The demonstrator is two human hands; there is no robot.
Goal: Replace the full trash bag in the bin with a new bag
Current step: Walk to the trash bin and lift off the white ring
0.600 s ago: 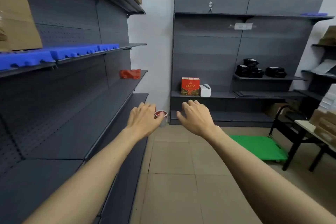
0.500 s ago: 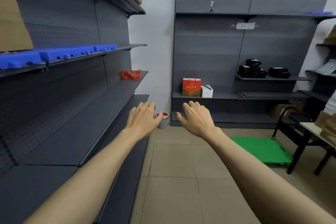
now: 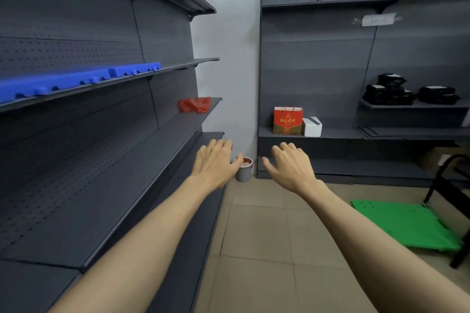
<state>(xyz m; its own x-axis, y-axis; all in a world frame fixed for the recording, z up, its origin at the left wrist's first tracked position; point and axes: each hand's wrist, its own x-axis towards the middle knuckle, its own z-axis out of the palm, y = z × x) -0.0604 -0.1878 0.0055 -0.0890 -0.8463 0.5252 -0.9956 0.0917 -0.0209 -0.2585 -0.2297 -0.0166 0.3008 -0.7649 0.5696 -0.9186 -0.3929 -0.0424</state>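
Both hands, left hand [image 3: 216,164] and right hand [image 3: 290,166], empty, fingers spread, well short of bin [image 3: 244,170]. Red bag [image 3: 247,160] inside likely light, soft; gather at rim.

bin [image 3: 244,173] | sm grey, upright | floor corner betw shelving | red bag [image 3: 247,161] full

Two bare forearms enter the frame from the 6 o'clock edge, one on each side, and no sleeve, cuff or glove shows anywhere along them. The left hand [image 3: 216,162] wears no ring, watch or band, and its knuckles and tendons stand out on the back. The right hand [image 3: 291,166] is likewise unadorned, with short, plain nails visible at the fingertips. Both wrists are uncovered, and the forearms look slim and smooth, without marks or jewellery.
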